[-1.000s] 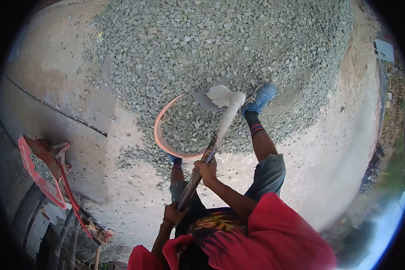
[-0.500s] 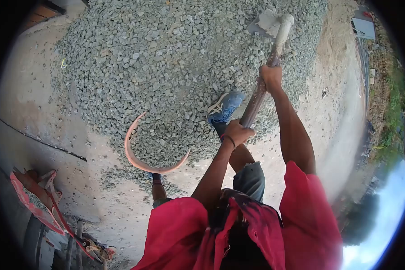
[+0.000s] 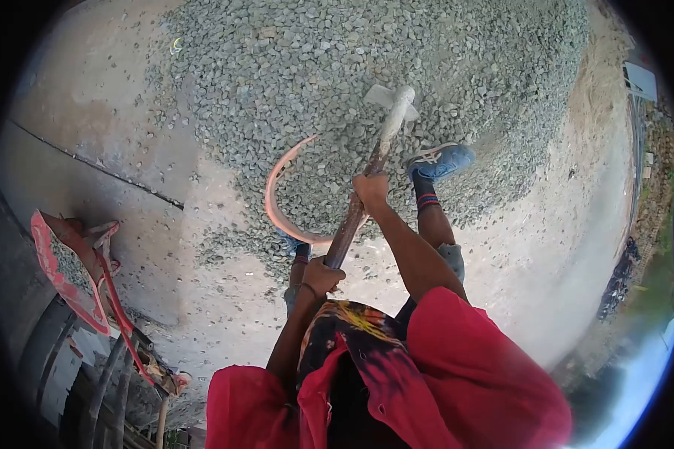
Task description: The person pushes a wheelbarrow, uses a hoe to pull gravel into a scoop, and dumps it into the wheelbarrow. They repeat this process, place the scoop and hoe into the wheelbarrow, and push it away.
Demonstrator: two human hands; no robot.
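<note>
Both hands grip one hoe; right hand fully closed round mid-shaft; left hand fully closed round the shaft's near end; blade out over the gravel pile, contact unclear; orange pan part-buried just left of the shaft; blue shoe on gravel to the right; red wheelbarrow well apart, left.

Single head-worn fisheye camera, high, facing steeply down-forward: red shirt nearest, hoe mid-distance, gravel heap beyond.
</note>
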